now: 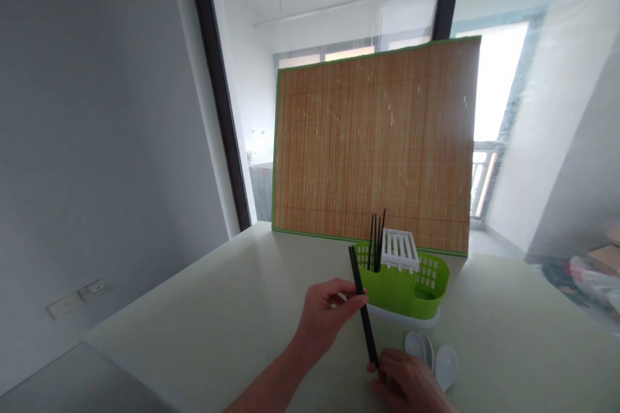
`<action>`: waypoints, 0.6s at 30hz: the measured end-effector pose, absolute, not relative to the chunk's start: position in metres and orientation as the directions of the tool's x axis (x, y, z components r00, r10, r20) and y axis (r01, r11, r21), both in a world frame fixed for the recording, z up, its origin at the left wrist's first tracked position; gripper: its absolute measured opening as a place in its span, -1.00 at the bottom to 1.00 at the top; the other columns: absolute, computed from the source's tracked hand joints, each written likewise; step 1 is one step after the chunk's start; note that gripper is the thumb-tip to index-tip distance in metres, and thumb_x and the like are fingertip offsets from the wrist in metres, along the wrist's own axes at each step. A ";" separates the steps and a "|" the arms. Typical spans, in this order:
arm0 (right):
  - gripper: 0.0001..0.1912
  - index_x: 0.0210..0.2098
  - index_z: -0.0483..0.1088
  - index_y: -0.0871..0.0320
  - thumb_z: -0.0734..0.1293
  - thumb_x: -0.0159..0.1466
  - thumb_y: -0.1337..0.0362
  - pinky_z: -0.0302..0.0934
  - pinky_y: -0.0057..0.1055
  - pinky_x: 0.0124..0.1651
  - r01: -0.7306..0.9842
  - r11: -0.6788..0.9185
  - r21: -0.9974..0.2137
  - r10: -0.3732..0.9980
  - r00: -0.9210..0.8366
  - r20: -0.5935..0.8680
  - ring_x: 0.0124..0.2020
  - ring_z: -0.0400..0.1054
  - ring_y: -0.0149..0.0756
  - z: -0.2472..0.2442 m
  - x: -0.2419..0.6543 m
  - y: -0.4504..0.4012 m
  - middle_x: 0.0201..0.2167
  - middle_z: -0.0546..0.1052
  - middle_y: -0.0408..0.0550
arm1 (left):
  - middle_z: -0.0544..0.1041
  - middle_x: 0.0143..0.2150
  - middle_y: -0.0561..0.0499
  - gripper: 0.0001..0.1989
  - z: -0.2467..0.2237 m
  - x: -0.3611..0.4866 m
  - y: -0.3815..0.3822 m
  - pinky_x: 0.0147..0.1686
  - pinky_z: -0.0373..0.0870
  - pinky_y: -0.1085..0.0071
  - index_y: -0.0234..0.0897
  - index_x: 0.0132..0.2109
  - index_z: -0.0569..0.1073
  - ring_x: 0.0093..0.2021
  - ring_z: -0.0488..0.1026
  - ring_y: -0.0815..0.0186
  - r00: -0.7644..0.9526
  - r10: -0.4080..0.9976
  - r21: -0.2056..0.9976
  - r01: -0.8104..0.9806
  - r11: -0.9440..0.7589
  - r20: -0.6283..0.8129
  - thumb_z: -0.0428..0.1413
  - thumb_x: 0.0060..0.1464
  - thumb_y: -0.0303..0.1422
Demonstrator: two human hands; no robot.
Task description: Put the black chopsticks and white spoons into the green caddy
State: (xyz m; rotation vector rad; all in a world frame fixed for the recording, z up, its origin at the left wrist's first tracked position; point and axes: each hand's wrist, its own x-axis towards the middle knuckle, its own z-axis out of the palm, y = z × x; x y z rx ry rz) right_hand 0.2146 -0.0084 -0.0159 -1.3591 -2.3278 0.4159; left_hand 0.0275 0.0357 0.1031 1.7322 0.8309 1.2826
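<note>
Black chopsticks are held at a slant in front of the green utensil holder. My left hand pinches them near the middle, thumb and fingers closed. Lower down, my right hand has its fingers closed around their bottom end. More black chopsticks stand upright in the holder's left compartment. A white slotted rack sits over its middle, and a white base tray lies beneath. White spoons rest on the table beside my right hand, partly hidden by it.
A bamboo mat board with green edging stands upright at the back of the pale table. Behind it is a glass partition with dark frames. A grey wall with a socket is at the left.
</note>
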 end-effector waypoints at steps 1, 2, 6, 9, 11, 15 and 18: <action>-0.77 -0.21 0.38 0.05 0.22 0.14 0.33 0.07 -0.54 -0.34 0.751 0.485 -0.449 0.874 -0.442 0.204 -0.35 0.35 -0.38 -0.016 0.214 -0.009 -0.39 0.46 -0.16 | 0.53 -0.42 -0.02 -0.79 0.106 0.028 0.038 -0.50 0.28 0.56 -0.32 -0.34 0.57 -0.44 0.39 0.38 0.270 0.862 0.890 0.033 -0.454 0.430 0.19 -0.07 -0.25; -0.76 -0.20 0.39 0.04 0.22 0.14 0.33 0.07 -0.54 -0.35 0.752 0.486 -0.445 0.873 -0.442 0.208 -0.36 0.35 -0.39 -0.016 0.214 -0.009 -0.39 0.46 -0.17 | 0.53 -0.42 -0.02 -0.77 0.108 0.029 0.041 -0.51 0.28 0.56 -0.34 -0.34 0.56 -0.45 0.39 0.37 0.272 0.862 0.892 0.027 -0.451 0.428 0.19 -0.08 -0.24; -0.78 -0.23 0.40 0.03 0.21 0.14 0.33 0.06 -0.54 -0.37 0.767 0.482 -0.424 0.876 -0.439 0.202 -0.38 0.35 -0.39 -0.016 0.213 -0.009 -0.40 0.46 -0.17 | 0.53 -0.42 -0.03 -0.75 0.117 0.033 0.048 -0.54 0.28 0.56 -0.35 -0.35 0.55 -0.49 0.38 0.39 0.274 0.859 0.891 0.013 -0.454 0.433 0.19 -0.08 -0.22; -0.77 -0.24 0.40 0.03 0.22 0.12 0.34 0.06 -0.55 -0.37 0.776 0.483 -0.405 0.875 -0.442 0.198 -0.37 0.35 -0.39 -0.018 0.213 -0.007 -0.39 0.47 -0.17 | 0.52 -0.44 -0.01 -0.77 0.126 0.036 0.053 -0.57 0.26 0.58 -0.33 -0.36 0.55 -0.51 0.35 0.42 0.267 0.841 0.870 0.017 -0.492 0.471 0.19 -0.09 -0.23; -0.77 -0.24 0.40 0.03 0.22 0.11 0.35 0.06 -0.55 -0.37 0.778 0.490 -0.393 0.872 -0.448 0.200 -0.36 0.36 -0.40 -0.019 0.214 -0.006 -0.38 0.47 -0.18 | 0.51 -0.46 0.01 -0.77 0.138 0.036 0.059 -0.60 0.25 0.58 -0.33 -0.37 0.55 -0.55 0.33 0.45 0.227 0.833 0.850 0.035 -0.525 0.505 0.20 -0.10 -0.22; -0.77 -0.25 0.40 0.02 0.21 0.12 0.35 0.05 -0.56 -0.38 0.780 0.499 -0.379 0.867 -0.453 0.207 -0.36 0.36 -0.41 -0.021 0.215 -0.007 -0.38 0.47 -0.19 | 0.52 -0.44 0.02 -0.72 0.175 0.038 0.081 -0.57 0.32 0.55 -0.32 -0.31 0.54 -0.55 0.35 0.45 0.028 0.765 0.763 0.051 -0.644 0.644 0.20 -0.11 -0.19; -0.79 -0.27 0.40 0.02 0.21 0.12 0.35 0.04 -0.56 -0.39 0.787 0.495 -0.367 0.869 -0.450 0.206 -0.36 0.36 -0.40 -0.020 0.215 -0.007 -0.38 0.47 -0.19 | 0.53 -0.42 0.02 -0.71 0.194 0.045 0.105 -0.50 0.36 0.53 -0.32 -0.29 0.54 -0.49 0.41 0.42 -0.041 0.677 0.677 0.116 -0.727 0.735 0.18 -0.08 -0.17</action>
